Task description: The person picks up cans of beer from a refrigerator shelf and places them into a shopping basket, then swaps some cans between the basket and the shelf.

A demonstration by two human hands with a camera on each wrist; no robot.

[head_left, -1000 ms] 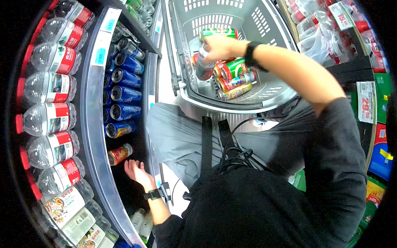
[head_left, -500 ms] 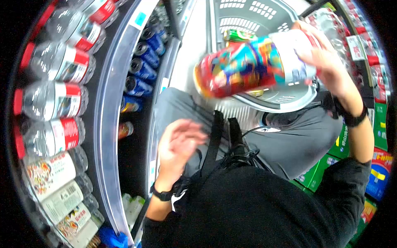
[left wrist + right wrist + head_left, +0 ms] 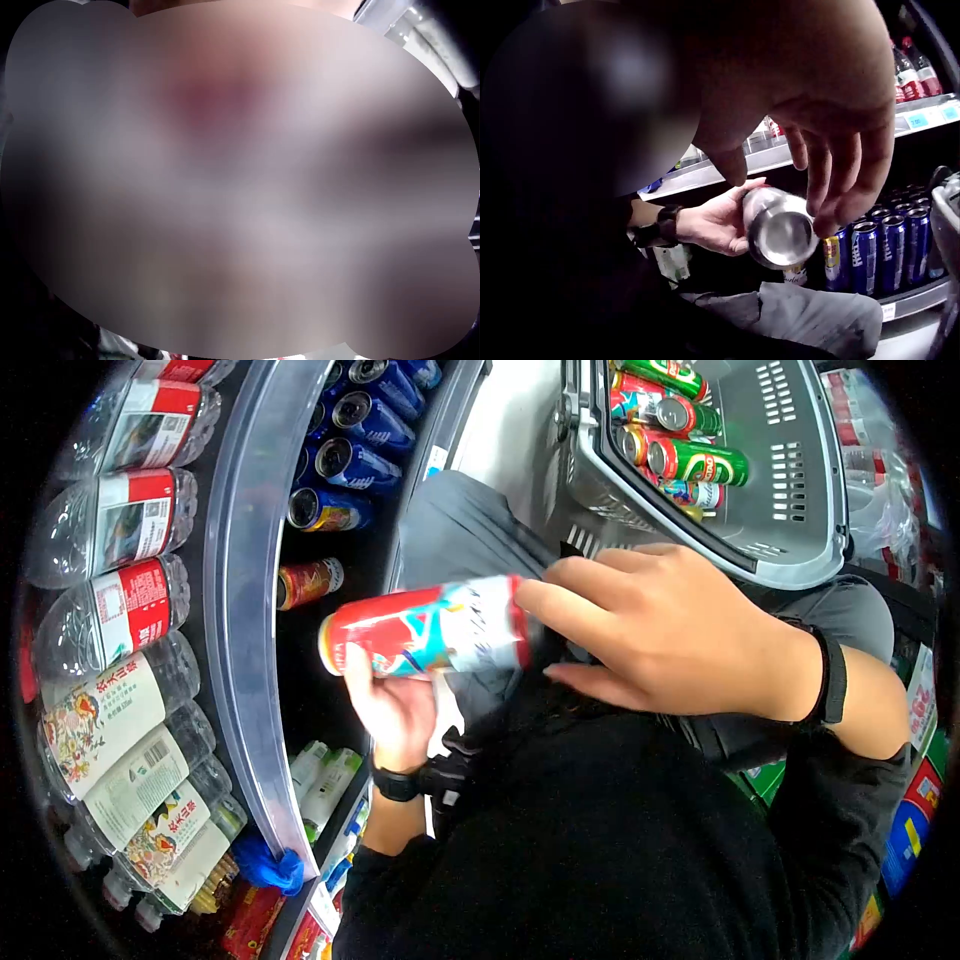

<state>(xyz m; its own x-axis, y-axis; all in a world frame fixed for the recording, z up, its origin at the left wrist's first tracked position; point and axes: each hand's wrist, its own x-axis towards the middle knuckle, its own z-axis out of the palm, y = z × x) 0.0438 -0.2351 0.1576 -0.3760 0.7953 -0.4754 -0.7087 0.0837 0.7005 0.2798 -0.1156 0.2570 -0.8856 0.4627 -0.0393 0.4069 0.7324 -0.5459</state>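
My left hand (image 3: 395, 710) grips one end of a red, turquoise and white drink can (image 3: 430, 625), held sideways in front of the shelf. At the can's white end is my right hand (image 3: 670, 630), its index fingertip right at the edge and the thumb spread away. From the right wrist, the can's silver end (image 3: 784, 240) faces the camera, and the loosely bent fingers (image 3: 844, 172) of the right hand reach its edge. The left wrist view is almost wholly blurred.
A grey basket (image 3: 815, 525) with several red and green cans (image 3: 700, 462) stands at upper right. On the left shelf are blue cans (image 3: 372, 420), one orange-red can (image 3: 310, 582) and white-green containers (image 3: 330, 790). Large water bottles (image 3: 140, 515) line the shelf above.
The right hand has lifted the can out of the basket and carried it left across the lap. The left hand has come up and now holds it, while the right fingers have loosened.
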